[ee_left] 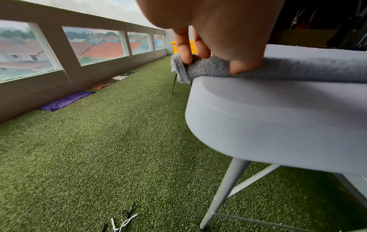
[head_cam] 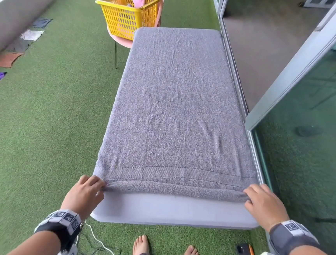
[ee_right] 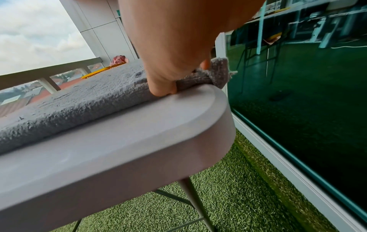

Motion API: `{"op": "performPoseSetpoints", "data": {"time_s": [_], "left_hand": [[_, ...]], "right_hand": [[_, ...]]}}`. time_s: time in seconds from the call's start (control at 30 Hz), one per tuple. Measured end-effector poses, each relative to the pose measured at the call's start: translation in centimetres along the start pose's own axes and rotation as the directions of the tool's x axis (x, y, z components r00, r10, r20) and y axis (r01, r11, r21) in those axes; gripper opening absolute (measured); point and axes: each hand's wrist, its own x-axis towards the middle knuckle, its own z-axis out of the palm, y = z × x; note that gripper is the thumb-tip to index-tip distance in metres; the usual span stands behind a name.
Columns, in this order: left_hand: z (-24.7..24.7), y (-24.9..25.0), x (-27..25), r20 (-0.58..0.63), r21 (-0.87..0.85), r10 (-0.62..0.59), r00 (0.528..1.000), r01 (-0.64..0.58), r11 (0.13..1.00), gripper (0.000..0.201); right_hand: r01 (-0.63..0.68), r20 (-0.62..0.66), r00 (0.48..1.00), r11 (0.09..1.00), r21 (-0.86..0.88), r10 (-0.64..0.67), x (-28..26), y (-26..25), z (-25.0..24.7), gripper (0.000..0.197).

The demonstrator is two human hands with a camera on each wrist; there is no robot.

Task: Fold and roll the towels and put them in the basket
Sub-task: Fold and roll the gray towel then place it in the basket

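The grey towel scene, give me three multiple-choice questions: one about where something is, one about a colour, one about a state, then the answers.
1. Where does the basket stand?
A. on a pink chair beyond the table's far left corner
B. on the grass by the feet
C. on the table

2. What colour is the basket?
A. blue
B. yellow
C. white

3. How is the grey towel lying?
A. fully rolled
B. crumpled in a heap
C. spread flat, near edge curled over

Answers: 1 A, the pink seat shows beneath it. 2 B, yellow lattice walls. 3 C, left hand and right hand each pinch a near corner of the curled edge.
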Motion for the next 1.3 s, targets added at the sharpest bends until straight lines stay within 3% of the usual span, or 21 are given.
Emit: {"op": "performPoseSetpoints", "data": {"time_s": [0.13,0.17,0.23,0.33,0.43,0.53,0.67,0.8,0.93,1.1,1.3], "left_hand": [[0.2,0.0,-1.0,0.059,0.014,-0.047,0.997,0.046,0.999,0.016],[0.4,-0.1,-1.5,0.049,0.029,-0.037,0.998,0.036,0.999,0.009],[0.4,-0.1,-2.3,0.038,0.045,-0.032,0.999,0.030,0.999,0.021],[0.1,-0.2,-1.8,0.008,0.025,-0.064,0.998,0.064,0.998,0.024],[-0.2,0.2,-0.8,-0.007,-0.057,-0.103,0.995,0.102,0.993,0.006],[-0.2,0.9,-0.5,-0.016,-0.167,-0.147,0.989,0.142,0.976,0.015],[0.0,1.5,-1.4,-0.066,-0.159,-0.093,0.993,0.081,0.984,0.029],[0.5,0.6,-2.5,0.005,-0.102,-0.050,0.999,0.050,0.994,0.045],[0.2,0.1,-2.2,0.042,-0.080,-0.023,0.999,0.027,0.996,0.012],[0.1,-0.2,-2.8,0.004,-0.034,-0.021,1.000,0.021,0.999,0.021],[-0.8,0.6,-0.7,0.001,-0.107,-0.016,1.000,0.016,0.994,0.012]], "right_hand": [[0.007,0.106,0.994,1.000,-0.014,-0.005,0.1,-0.5,-0.9,0.006],[0.018,0.136,0.991,1.000,-0.007,-0.017,-0.3,-0.6,-1.0,0.007],[0.012,0.185,0.983,1.000,0.025,-0.016,-0.9,-0.7,-1.3,0.015],[-0.073,0.185,0.982,0.990,0.124,0.049,-0.5,-0.5,-1.5,0.023],[-0.159,0.156,0.980,0.956,0.245,0.123,0.5,-1.0,-2.0,0.006],[-0.176,0.078,0.984,0.940,0.291,0.160,0.9,-1.3,-2.1,0.020],[-0.104,0.086,0.992,0.973,0.205,0.088,-0.2,-1.6,-1.8,0.020],[-0.051,0.072,0.996,0.993,0.109,0.043,-1.6,-1.3,-0.8,0.035],[-0.038,0.100,0.995,0.992,0.124,0.026,-1.8,-1.4,-1.2,0.017],[-0.012,0.176,0.984,0.989,0.145,-0.013,-1.6,-1.2,-2.0,0.026],[-0.125,0.145,0.985,0.972,0.200,0.096,0.3,-2.0,-2.7,0.016]]}}
